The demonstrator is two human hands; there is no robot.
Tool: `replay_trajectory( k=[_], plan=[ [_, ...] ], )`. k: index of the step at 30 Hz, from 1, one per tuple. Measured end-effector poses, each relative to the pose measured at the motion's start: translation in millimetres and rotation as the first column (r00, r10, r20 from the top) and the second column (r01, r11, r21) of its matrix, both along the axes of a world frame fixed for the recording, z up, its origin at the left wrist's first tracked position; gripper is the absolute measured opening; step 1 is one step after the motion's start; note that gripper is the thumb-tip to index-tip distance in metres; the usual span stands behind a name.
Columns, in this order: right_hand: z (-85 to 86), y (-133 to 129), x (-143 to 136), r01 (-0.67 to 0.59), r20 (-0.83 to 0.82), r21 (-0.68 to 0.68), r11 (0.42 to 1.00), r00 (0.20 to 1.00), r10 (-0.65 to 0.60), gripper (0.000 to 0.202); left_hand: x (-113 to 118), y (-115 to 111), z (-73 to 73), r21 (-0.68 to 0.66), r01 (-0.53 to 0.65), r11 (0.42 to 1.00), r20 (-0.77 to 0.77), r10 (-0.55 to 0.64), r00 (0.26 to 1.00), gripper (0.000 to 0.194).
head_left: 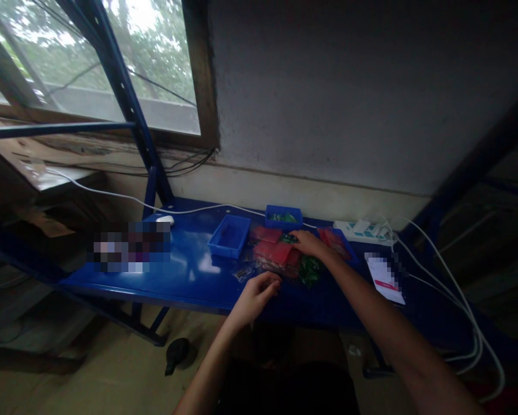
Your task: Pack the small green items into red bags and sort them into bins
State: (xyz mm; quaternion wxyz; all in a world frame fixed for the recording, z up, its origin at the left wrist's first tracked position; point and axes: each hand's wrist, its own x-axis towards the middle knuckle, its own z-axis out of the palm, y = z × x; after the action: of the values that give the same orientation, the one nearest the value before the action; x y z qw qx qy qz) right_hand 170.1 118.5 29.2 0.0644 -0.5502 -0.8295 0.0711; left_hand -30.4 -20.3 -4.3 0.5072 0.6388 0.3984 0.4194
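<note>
Red plastic packets (274,252) lie in a pile on the blue table (183,248). My right hand (307,242) reaches to the back right of the pile, its fingertips at a small green item (288,237); whether it grips that item is unclear. Near the front edge, my left hand (259,291) has its fingers curled together, and what they hold, if anything, is too small to name. Small clear packets (243,273) sit just left of the pile. Green packets (310,270) lie below my right wrist.
A blue tray (229,236) stands left of the pile, a smaller blue bin (284,217) with green pieces behind it. To the right are red packets (333,242) in a tray, a power strip (363,231), cables and a white paper (384,279). A white mouse (165,220) lies left.
</note>
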Motion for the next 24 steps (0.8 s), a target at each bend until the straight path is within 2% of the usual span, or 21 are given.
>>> replay_trajectory(
  k=[3, 8, 11, 13, 15, 16, 17, 19, 21, 24],
  plan=[
    [4.8, -0.5, 1.0, 0.043, -0.003, 0.033, 0.999, 0.999, -0.043, 0.045, 0.2, 0.0, 0.8, 0.000, -0.007, 1.000, 0.010, 0.007, 1.000, 0.025],
    [25.2, -13.3, 1.1, 0.041, -0.004, 0.097, 0.994, 0.999, -0.040, 0.021, 0.5, -0.7, 3.0, -0.001, -0.012, 1.000, 0.020, 0.012, 1.000, 0.025],
    [39.7, -27.8, 5.0, 0.080, -0.116, 0.179, 0.981, 0.991, -0.060, 0.015, 0.7, -0.8, 2.5, -0.001, -0.017, 1.000, 0.020, 0.017, 1.000, 0.026],
    [44.8, -43.1, 8.2, 0.132, -0.262, 0.243, 0.961, 0.963, -0.066, 0.013, 0.8, -0.5, 1.2, -0.005, -0.023, 1.000, 0.027, 0.023, 0.999, 0.026],
    [42.0, -63.5, 9.2, 0.175, -0.446, 0.261, 0.949, 0.894, -0.042, 0.010, 1.0, 0.3, -0.1, -0.011, -0.031, 0.999, 0.031, 0.032, 0.999, 0.029],
    [37.3, -75.1, 8.2, 0.180, -0.542, 0.228, 0.957, 0.840, -0.028, 0.010, 1.1, 0.7, -0.7, -0.015, -0.035, 0.999, 0.032, 0.035, 0.999, 0.031],
    [30.5, -87.1, 5.9, 0.184, -0.646, 0.172, 0.968, 0.763, -0.030, 0.011, 1.2, 1.2, -1.1, -0.019, -0.034, 0.999, 0.033, 0.035, 0.999, 0.033],
    [12.6, -110.3, -1.9, 0.111, -0.806, -0.008, 0.994, 0.587, -0.072, 0.015, 1.4, 2.0, -1.8, -0.021, -0.021, 1.000, 0.034, 0.022, 0.999, 0.037],
    [-6.5, -129.2, -12.3, 0.081, -0.883, -0.140, 0.987, 0.441, -0.162, 0.018, 1.5, 2.6, -2.5, -0.018, 0.001, 1.000, 0.029, -0.001, 1.000, 0.036],
    [-28.0, -145.7, -25.7, 0.052, -0.913, -0.251, 0.967, 0.318, -0.255, 0.018, 1.4, 3.0, -4.6, -0.006, 0.020, 1.000, -0.012, -0.020, 1.000, 0.028]
  ],
)
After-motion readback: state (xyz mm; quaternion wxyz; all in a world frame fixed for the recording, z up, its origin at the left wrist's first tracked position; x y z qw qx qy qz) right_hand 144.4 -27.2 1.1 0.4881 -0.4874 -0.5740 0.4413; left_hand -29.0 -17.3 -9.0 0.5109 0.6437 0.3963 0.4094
